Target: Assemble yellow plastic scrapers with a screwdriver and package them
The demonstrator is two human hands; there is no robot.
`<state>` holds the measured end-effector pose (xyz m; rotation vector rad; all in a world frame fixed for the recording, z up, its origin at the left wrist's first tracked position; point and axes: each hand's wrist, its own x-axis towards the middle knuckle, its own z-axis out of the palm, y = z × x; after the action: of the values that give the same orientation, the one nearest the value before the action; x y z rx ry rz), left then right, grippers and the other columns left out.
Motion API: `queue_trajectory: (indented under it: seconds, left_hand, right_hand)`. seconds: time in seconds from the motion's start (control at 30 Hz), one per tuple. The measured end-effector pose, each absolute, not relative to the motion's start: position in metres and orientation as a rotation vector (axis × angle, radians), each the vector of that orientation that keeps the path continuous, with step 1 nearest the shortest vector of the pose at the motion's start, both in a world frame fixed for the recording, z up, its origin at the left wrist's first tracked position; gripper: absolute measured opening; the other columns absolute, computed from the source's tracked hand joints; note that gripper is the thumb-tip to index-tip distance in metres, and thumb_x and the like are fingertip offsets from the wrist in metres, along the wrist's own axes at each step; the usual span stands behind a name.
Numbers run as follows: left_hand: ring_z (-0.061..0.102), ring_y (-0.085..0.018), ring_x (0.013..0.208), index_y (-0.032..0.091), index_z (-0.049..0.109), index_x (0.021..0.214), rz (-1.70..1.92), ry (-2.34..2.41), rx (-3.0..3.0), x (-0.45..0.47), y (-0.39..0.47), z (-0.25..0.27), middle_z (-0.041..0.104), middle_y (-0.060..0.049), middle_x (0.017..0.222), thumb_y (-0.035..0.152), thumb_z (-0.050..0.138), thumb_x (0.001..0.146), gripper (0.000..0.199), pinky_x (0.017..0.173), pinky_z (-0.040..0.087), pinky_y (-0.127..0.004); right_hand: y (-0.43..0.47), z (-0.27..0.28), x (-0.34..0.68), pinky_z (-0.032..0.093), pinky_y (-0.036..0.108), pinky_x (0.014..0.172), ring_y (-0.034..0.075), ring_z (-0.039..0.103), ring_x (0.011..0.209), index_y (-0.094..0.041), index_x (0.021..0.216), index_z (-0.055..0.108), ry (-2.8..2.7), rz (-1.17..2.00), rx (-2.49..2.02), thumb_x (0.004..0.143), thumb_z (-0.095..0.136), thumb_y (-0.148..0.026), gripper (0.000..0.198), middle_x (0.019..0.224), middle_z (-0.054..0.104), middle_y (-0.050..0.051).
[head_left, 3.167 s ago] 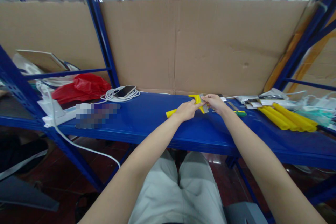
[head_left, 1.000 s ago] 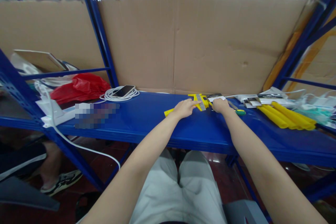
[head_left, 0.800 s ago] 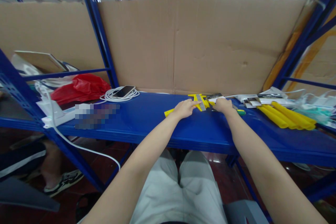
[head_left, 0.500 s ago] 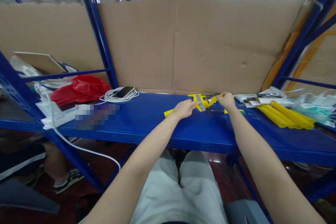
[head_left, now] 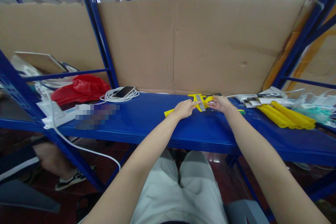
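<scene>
A yellow plastic tool (head_left: 196,106) with a grey metal plate (head_left: 201,104) across it lies on the blue shelf; its yellow handle end (head_left: 168,112) sticks out left of my left hand. My left hand (head_left: 185,109) is closed around the tool, one finger stretched onto the plate. At the tool's right side, the fingertips of my right hand (head_left: 220,103) are drawn together near a yellow arm; what they pinch, if anything, is too small to tell. Under my right hand lies a screwdriver (head_left: 241,111), largely hidden, its yellow-green handle end showing.
Yellow tubes (head_left: 286,114) and white boxes (head_left: 270,100) sit to the right, beside clear plastic bags (head_left: 312,108). Leftward are a phone (head_left: 124,92) on a coiled white cable (head_left: 107,97) and a red bag (head_left: 81,89). Cardboard (head_left: 210,45) stands behind. Another person's leg (head_left: 54,157) shows lower left.
My right hand has moved left, from the dark part at the tool's far right end toward the metal plate. My left hand and the tool have barely moved.
</scene>
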<state>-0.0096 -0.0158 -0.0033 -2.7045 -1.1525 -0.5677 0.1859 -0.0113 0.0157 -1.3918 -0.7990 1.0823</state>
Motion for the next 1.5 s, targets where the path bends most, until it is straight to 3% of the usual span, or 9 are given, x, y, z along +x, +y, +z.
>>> queue_trajectory:
  seconds: [0.37,0.53,0.7,0.83,1.07,1.5]
  left_hand:
    - [0.059,-0.021,0.107,0.026,0.042,0.139,-0.579,-1.199,-2.723,-0.010,-0.018,-0.002,0.062,-0.007,0.116,0.025,0.042,0.093,0.047,0.090,0.044,-0.030]
    - [0.054,-0.021,0.116,0.022,0.029,0.145,-0.630,-1.240,-2.721,-0.009,-0.016,-0.004,0.057,-0.009,0.129,0.026,0.047,0.091,0.056,0.093,0.043,-0.030]
    - [0.057,-0.023,0.113,0.021,0.014,0.149,-0.621,-1.278,-2.716,-0.009,-0.016,-0.003,0.059,-0.011,0.126,0.027,0.048,0.091,0.068,0.090,0.045,-0.033]
    - [0.058,-0.023,0.112,0.020,0.006,0.149,-0.625,-1.281,-2.717,-0.009,-0.015,-0.004,0.061,-0.012,0.124,0.027,0.048,0.091,0.072,0.088,0.046,-0.032]
    - [0.058,-0.023,0.111,0.022,0.007,0.149,-0.653,-1.276,-2.689,-0.009,-0.013,-0.006,0.061,-0.010,0.123,0.028,0.048,0.091,0.072,0.087,0.046,-0.032]
    - [0.058,-0.024,0.112,0.019,0.011,0.149,-0.649,-1.287,-2.689,-0.009,-0.013,-0.006,0.061,-0.012,0.123,0.029,0.047,0.091,0.069,0.088,0.045,-0.032]
  right_hand:
    - [-0.014,0.024,0.185,0.044,0.016,0.048,0.006,0.049,0.047,-0.014,0.072,0.055,-0.868,1.148,-1.206,0.088,0.048,-0.008,0.018,0.057,0.055,-0.001]
    - [-0.017,0.027,0.180,0.042,0.018,0.049,0.007,0.049,0.050,-0.014,0.069,0.060,-1.074,1.018,-1.236,0.081,0.062,-0.014,0.012,0.058,0.057,0.000]
    - [-0.017,0.023,0.165,0.025,0.019,0.039,0.004,0.033,0.040,-0.015,0.052,0.052,-1.324,0.886,-1.360,0.066,0.077,-0.030,0.033,0.043,0.041,-0.006]
    - [-0.021,0.021,0.154,0.023,0.020,0.040,0.004,0.032,0.041,-0.015,0.052,0.053,-1.432,0.728,-1.442,0.062,0.077,-0.037,0.034,0.042,0.042,-0.005]
    - [-0.023,0.019,0.148,0.027,0.021,0.043,0.006,0.037,0.044,-0.015,0.053,0.058,-1.475,0.578,-1.523,0.062,0.075,-0.040,0.031,0.045,0.047,-0.004]
    - [-0.018,0.017,0.149,0.027,0.021,0.045,0.007,0.036,0.045,-0.018,0.047,0.046,-1.600,0.339,-1.594,0.060,0.077,-0.034,0.038,0.044,0.043,-0.006]
